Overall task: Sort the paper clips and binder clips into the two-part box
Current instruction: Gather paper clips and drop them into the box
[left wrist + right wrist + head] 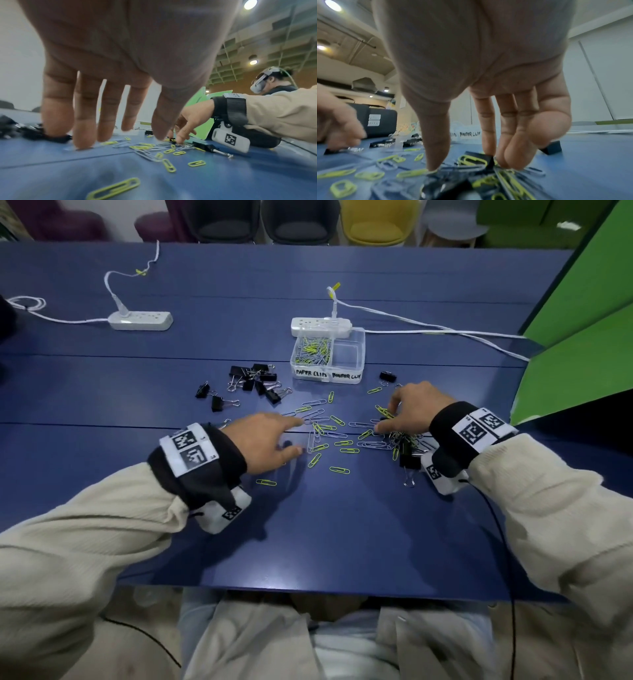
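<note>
Fingers of your left hand (263,441) are stretched out straight and spread, tips down on the blue table (342,535) at the left edge of the scattered paper clips (337,440), and they grip nothing. The left wrist view confirms it: four fingers (84,128) and the thumb reach flat toward the surface, with yellow-green and silver clips lying loose just ahead of them.

Your right hand (411,409) is over on the denser heap, where paper clips and black binder clips (407,453) are tangled together. Its fingers are bent, fingertips (513,155) bunched and the thumb set apart, all pressing down into the pile. Whether they have actually pinched a clip, you cannot tell from these views; the tips are buried among wire and black metal.

Ahead of you sits the clear two-part box (327,371), well apart from both hands. Its left compartment, labelled for paper clips, already holds a good heap of them; no clips show in the right compartment. A separate cluster of binder clips (255,385) lies on the table to the left of the box, and one lone binder clip (387,376) rests just right of it, near your right hand.

Behind the box a white power strip (320,326) touches its far wall, and a second power strip (140,320) lies further left.
</note>
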{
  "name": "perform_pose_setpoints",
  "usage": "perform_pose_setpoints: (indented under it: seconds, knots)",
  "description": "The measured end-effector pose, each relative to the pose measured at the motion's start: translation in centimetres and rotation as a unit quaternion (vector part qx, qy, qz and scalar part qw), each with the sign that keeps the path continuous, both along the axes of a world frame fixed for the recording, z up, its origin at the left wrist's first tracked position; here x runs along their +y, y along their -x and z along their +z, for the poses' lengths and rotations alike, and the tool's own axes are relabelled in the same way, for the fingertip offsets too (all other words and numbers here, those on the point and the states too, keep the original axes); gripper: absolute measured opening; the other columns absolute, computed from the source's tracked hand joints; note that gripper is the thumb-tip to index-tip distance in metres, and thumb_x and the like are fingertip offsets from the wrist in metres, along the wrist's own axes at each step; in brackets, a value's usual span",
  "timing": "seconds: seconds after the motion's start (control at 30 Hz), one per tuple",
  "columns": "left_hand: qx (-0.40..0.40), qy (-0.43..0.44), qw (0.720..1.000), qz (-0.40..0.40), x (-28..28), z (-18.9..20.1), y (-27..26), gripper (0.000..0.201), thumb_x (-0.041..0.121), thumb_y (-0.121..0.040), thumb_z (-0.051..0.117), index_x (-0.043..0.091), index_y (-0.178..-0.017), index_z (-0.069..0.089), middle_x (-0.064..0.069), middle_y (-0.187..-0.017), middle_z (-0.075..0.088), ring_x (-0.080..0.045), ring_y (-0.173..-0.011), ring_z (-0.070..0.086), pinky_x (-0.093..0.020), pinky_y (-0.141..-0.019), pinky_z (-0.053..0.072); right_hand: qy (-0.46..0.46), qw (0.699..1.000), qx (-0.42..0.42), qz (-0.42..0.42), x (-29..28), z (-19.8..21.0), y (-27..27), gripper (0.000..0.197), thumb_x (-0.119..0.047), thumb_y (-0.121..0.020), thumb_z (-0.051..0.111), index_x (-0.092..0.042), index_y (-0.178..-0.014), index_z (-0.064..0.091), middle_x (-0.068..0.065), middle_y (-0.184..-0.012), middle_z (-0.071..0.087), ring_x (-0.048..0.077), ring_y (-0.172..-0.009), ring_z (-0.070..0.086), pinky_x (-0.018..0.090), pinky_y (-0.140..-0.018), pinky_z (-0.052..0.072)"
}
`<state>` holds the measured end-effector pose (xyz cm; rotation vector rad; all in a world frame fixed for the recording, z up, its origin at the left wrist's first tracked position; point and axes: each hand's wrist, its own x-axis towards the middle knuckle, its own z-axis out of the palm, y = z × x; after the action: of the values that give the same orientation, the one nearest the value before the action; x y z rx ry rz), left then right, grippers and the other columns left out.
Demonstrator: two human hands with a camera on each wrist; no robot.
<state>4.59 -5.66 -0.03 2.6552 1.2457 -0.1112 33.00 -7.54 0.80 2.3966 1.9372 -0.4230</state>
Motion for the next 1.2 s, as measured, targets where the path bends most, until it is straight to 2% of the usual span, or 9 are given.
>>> perform_pose_setpoints:
  seconds: [0.07,0.13,0.27,0.37,0.47,0.67,0.8,0.9,1.2]
  knots:
    - [0.033,-0.009,0.999,0.032,0.1,0.5,2.0,0.034,0.054,-0.080,0.060,0.029,-0.104,0.060,0.002,-0.100,0.062,-0.024,-0.100,0.059,-0.034,-0.088,0.048,0.006,1.000,-0.025,0.008,0.0,-0.5,0.1,0.052,-0.064,-0.068,0.073,-0.021,-0.096,0.065,0.003,-0.104,0.062,0.027,-0.102,0.059,0.033,-0.083,0.049]
    - [0.073,0.027,0.995,0.059,-0.2,0.9,3.5,0.036,0.061,-0.071,0.067,0.028,-0.079,0.057,0.007,-0.079,0.064,-0.016,-0.077,0.059,-0.031,-0.075,0.051,-0.002,0.999,-0.035,0.012,0.1,-0.6,0.5,0.047,-0.062,-0.070,0.072,-0.023,-0.095,0.065,0.003,-0.105,0.062,0.026,-0.102,0.059,0.033,-0.083,0.048]
    - [0.094,0.151,0.983,0.045,-1.4,0.2,4.1,0.029,0.049,-0.072,0.073,0.023,-0.075,0.060,0.004,-0.066,0.070,-0.010,-0.061,0.062,-0.024,-0.062,0.046,-0.008,0.999,-0.035,0.018,0.3,-0.4,1.5,0.027,-0.046,-0.074,0.068,-0.023,-0.087,0.063,0.004,-0.100,0.065,0.026,-0.092,0.059,0.033,-0.081,0.051]
    - [0.061,0.142,0.988,0.013,-0.9,-0.2,2.8,0.019,0.040,-0.082,0.066,0.024,-0.076,0.057,0.010,-0.061,0.063,-0.012,-0.064,0.060,-0.022,-0.063,0.044,-0.016,1.000,-0.017,0.008,0.3,-0.2,2.0,0.017,-0.038,-0.074,0.067,-0.023,-0.079,0.060,0.002,-0.094,0.065,0.026,-0.088,0.059,0.030,-0.076,0.049]
    - [0.033,0.110,0.993,-0.008,0.0,-0.8,0.3,0.014,0.034,-0.087,0.062,0.024,-0.080,0.054,0.013,-0.067,0.055,-0.015,-0.070,0.053,-0.021,-0.066,0.038,-0.027,1.000,0.005,0.001,0.5,-0.3,2.2,0.011,-0.032,-0.074,0.066,-0.022,-0.076,0.061,0.002,-0.092,0.066,0.025,-0.087,0.060,0.028,-0.071,0.046]
    - [-0.049,0.073,0.996,0.010,1.3,0.0,-1.2,0.018,0.032,-0.085,0.064,0.018,-0.096,0.063,0.001,-0.094,0.062,-0.016,-0.084,0.057,-0.028,-0.084,0.048,-0.051,0.998,0.042,0.007,0.7,-0.6,1.7,0.007,-0.026,-0.073,0.063,-0.019,-0.073,0.063,0.001,-0.082,0.068,0.025,-0.084,0.063,0.031,-0.074,0.053]
    - [0.019,-0.018,0.995,0.100,1.7,-0.9,2.4,0.039,0.042,-0.087,0.058,0.019,-0.118,0.055,-0.007,-0.120,0.050,-0.028,-0.116,0.048,-0.037,-0.095,0.042,-0.099,0.992,0.080,0.003,0.9,0.0,0.3,0.006,-0.023,-0.073,0.069,-0.019,-0.076,0.066,-0.002,-0.081,0.067,0.021,-0.086,0.062,0.028,-0.072,0.047]
    - [0.074,0.000,0.993,0.096,1.9,-1.5,3.1,0.056,0.051,-0.089,0.051,0.018,-0.133,0.046,-0.010,-0.134,0.047,-0.033,-0.122,0.043,-0.040,-0.100,0.040,-0.069,0.994,0.085,0.010,0.8,0.2,-0.7,0.020,-0.029,-0.075,0.075,-0.020,-0.090,0.065,0.002,-0.092,0.065,0.021,-0.089,0.059,0.026,-0.073,0.042]
    - [0.093,0.001,0.996,-0.006,1.0,-1.2,-4.8,0.037,0.036,-0.097,0.036,0.009,-0.109,0.059,-0.013,-0.121,0.056,-0.034,-0.114,0.051,-0.039,-0.094,0.044,-0.051,0.991,0.041,0.113,0.5,-0.1,-0.2,0.034,-0.031,-0.075,0.076,-0.030,-0.109,0.070,0.002,-0.111,0.060,0.016,-0.096,0.056,0.028,-0.081,0.044]
